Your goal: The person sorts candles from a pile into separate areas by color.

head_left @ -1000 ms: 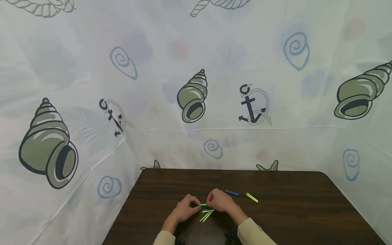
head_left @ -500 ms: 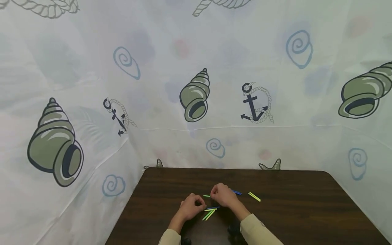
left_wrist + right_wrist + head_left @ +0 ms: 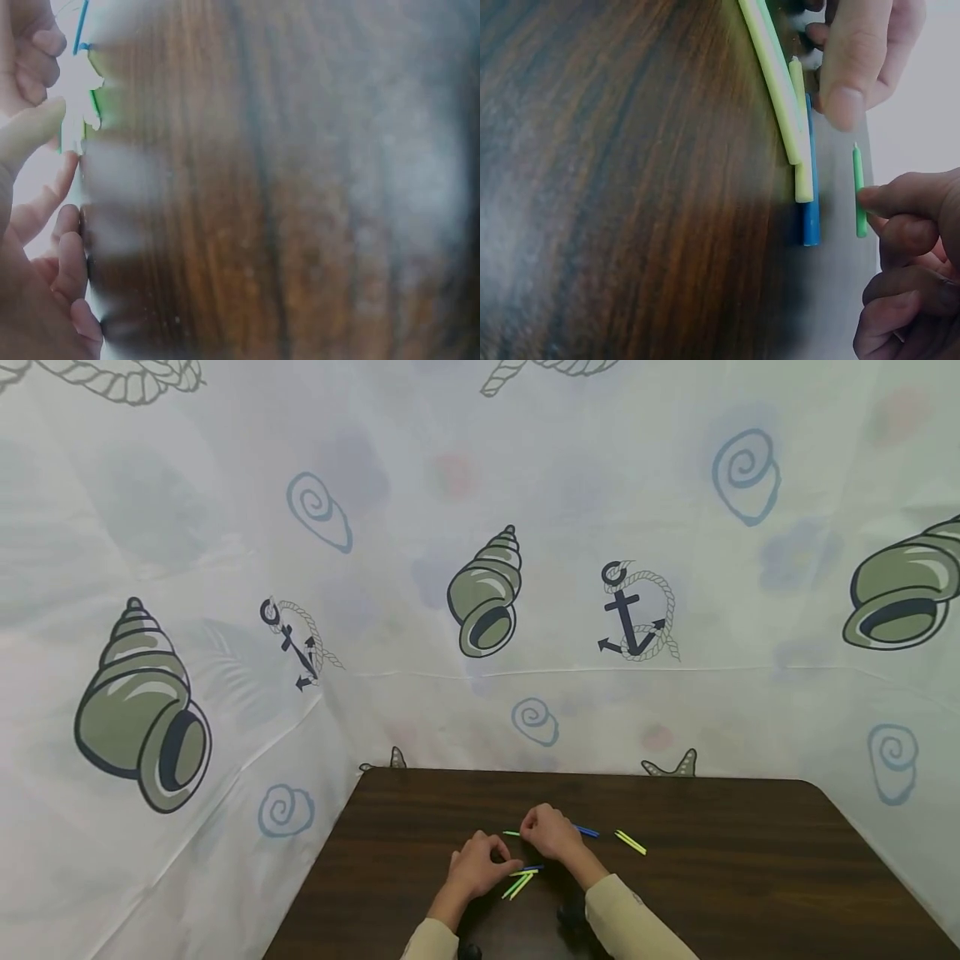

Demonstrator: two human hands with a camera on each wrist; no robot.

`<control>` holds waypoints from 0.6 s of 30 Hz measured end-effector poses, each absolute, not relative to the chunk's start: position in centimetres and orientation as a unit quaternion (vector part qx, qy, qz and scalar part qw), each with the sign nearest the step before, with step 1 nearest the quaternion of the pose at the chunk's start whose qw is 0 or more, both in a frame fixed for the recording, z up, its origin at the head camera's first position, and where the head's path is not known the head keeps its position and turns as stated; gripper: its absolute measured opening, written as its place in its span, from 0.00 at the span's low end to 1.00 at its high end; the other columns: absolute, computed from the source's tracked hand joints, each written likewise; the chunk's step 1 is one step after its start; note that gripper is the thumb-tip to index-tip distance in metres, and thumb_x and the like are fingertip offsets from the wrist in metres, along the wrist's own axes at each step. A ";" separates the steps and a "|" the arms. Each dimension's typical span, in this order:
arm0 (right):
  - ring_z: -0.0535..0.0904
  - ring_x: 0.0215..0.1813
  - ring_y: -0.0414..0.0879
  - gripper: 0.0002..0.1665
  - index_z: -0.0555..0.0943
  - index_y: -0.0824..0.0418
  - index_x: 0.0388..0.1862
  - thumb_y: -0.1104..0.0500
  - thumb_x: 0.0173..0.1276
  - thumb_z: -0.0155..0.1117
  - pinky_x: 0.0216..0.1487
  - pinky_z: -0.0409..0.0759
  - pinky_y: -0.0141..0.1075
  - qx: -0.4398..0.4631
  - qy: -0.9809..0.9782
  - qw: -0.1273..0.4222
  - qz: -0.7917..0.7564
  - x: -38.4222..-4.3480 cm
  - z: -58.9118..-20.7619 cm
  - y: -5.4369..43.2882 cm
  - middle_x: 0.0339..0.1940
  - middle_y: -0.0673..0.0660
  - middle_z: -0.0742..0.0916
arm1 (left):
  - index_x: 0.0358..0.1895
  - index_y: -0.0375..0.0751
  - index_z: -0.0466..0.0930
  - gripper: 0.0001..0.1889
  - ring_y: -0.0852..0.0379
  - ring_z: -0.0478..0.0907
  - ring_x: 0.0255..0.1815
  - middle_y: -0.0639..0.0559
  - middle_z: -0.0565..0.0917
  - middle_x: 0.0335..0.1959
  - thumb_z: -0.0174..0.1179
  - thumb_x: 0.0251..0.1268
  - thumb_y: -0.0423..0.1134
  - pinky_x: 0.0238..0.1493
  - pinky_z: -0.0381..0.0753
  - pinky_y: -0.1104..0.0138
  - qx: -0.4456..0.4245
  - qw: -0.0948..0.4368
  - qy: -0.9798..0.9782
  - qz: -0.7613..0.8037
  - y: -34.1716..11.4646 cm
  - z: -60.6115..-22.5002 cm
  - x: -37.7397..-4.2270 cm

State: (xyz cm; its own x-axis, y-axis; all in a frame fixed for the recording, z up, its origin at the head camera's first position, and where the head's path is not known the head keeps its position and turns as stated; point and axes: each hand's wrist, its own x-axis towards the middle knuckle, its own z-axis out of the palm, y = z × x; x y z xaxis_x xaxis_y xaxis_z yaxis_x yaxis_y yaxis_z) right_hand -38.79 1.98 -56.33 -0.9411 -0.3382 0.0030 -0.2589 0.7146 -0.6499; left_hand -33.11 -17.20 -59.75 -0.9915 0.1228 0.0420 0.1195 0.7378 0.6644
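In the head view my right hand [image 3: 552, 833] pinches a thin green candle [image 3: 512, 833] flat over the table. The right wrist view shows that green candle [image 3: 859, 199] at its fingertips, its wick end pointing towards my left hand [image 3: 862, 56]. In the head view my left hand [image 3: 480, 865] is closer to me, thumb and fingertips right at the left end of a blue candle [image 3: 535, 867]. Against that one lies a yellow candle [image 3: 801, 150], with two yellow-green candles [image 3: 517, 887] slanting away from it. The left wrist view shows the left thumb and forefinger apart.
Beyond the right hand lie blue candles [image 3: 588, 832], partly hidden by it, and a pair of yellow candles [image 3: 631, 842] farther right. The dark wooden table [image 3: 735, 877] ends at a white sheet [image 3: 405, 710] printed with shells and anchors.
My right hand has carried the green candle away from the other candles, towards the far side of the table. The left hand has shifted slightly right, to the blue candle's end.
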 end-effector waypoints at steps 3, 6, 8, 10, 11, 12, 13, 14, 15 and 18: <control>0.80 0.33 0.45 0.06 0.89 0.55 0.39 0.59 0.77 0.67 0.38 0.79 0.46 -0.159 0.924 0.061 -0.343 -38.8 -56.5 2.0 0.35 0.49 0.88 | 0.32 0.58 0.81 0.17 0.52 0.74 0.42 0.53 0.77 0.42 0.72 0.66 0.63 0.48 0.66 0.47 0.058 -0.001 0.938 0.341 -17.0 -59.7 -33.0; 0.80 0.33 0.45 0.05 0.89 0.54 0.39 0.58 0.76 0.68 0.37 0.79 0.46 -0.156 0.925 0.062 -0.342 -38.9 -56.7 2.0 0.35 0.49 0.88 | 0.31 0.58 0.80 0.16 0.51 0.73 0.43 0.53 0.76 0.42 0.74 0.66 0.60 0.48 0.65 0.47 0.053 -0.001 0.939 0.340 -16.7 -59.7 -33.2; 0.80 0.33 0.46 0.05 0.88 0.54 0.39 0.58 0.77 0.67 0.37 0.79 0.46 -0.152 0.925 0.064 -0.343 -39.0 -56.8 2.0 0.36 0.49 0.88 | 0.30 0.59 0.79 0.15 0.52 0.72 0.44 0.54 0.76 0.42 0.74 0.66 0.58 0.49 0.65 0.47 0.045 0.003 0.937 0.345 -16.6 -59.9 -33.3; 0.80 0.34 0.46 0.05 0.88 0.53 0.39 0.58 0.77 0.68 0.37 0.79 0.47 -0.147 0.926 0.064 -0.342 -39.1 -56.9 2.0 0.37 0.49 0.88 | 0.31 0.58 0.79 0.15 0.51 0.72 0.44 0.54 0.75 0.43 0.74 0.66 0.56 0.49 0.65 0.47 0.046 0.001 0.935 0.352 -16.5 -59.9 -33.5; 0.81 0.34 0.46 0.05 0.88 0.53 0.39 0.58 0.77 0.68 0.37 0.80 0.47 -0.145 0.927 0.064 -0.341 -39.2 -56.9 2.0 0.37 0.49 0.88 | 0.31 0.57 0.79 0.15 0.51 0.72 0.44 0.54 0.75 0.43 0.74 0.66 0.56 0.48 0.65 0.47 0.046 0.001 0.934 0.354 -16.5 -59.9 -33.5; 0.81 0.34 0.46 0.05 0.88 0.53 0.39 0.58 0.77 0.68 0.38 0.80 0.47 -0.143 0.927 0.064 -0.340 -39.2 -56.9 2.0 0.37 0.49 0.88 | 0.31 0.57 0.79 0.14 0.51 0.72 0.44 0.54 0.75 0.43 0.74 0.66 0.56 0.48 0.64 0.47 0.046 -0.001 0.934 0.355 -16.5 -59.9 -33.5; 0.81 0.34 0.45 0.05 0.88 0.52 0.39 0.57 0.77 0.68 0.38 0.80 0.47 -0.141 0.928 0.064 -0.339 -39.2 -56.9 2.0 0.37 0.49 0.88 | 0.31 0.57 0.79 0.15 0.51 0.72 0.44 0.53 0.75 0.43 0.74 0.67 0.55 0.48 0.64 0.47 0.044 -0.001 0.934 0.355 -16.5 -59.9 -33.5; 0.80 0.34 0.45 0.04 0.88 0.52 0.39 0.57 0.77 0.68 0.38 0.80 0.47 -0.138 0.928 0.063 -0.339 -39.1 -56.9 2.0 0.37 0.49 0.88 | 0.30 0.57 0.79 0.15 0.50 0.72 0.44 0.53 0.75 0.43 0.74 0.67 0.55 0.48 0.64 0.47 0.043 -0.001 0.934 0.354 -16.4 -59.9 -33.5; 0.80 0.34 0.45 0.04 0.88 0.51 0.40 0.57 0.77 0.68 0.38 0.79 0.46 -0.135 0.929 0.061 -0.340 -39.1 -56.9 2.0 0.37 0.49 0.87 | 0.30 0.57 0.79 0.15 0.50 0.72 0.44 0.53 0.75 0.43 0.74 0.67 0.55 0.48 0.64 0.48 0.041 -0.002 0.935 0.351 -16.4 -59.9 -33.4; 0.78 0.32 0.46 0.03 0.87 0.52 0.41 0.56 0.77 0.68 0.35 0.75 0.45 -0.128 0.924 0.057 -0.355 -38.7 -56.9 2.0 0.35 0.50 0.85 | 0.30 0.56 0.78 0.16 0.50 0.72 0.44 0.52 0.75 0.42 0.73 0.68 0.56 0.48 0.64 0.49 0.038 -0.004 0.940 0.340 -16.4 -59.7 -33.1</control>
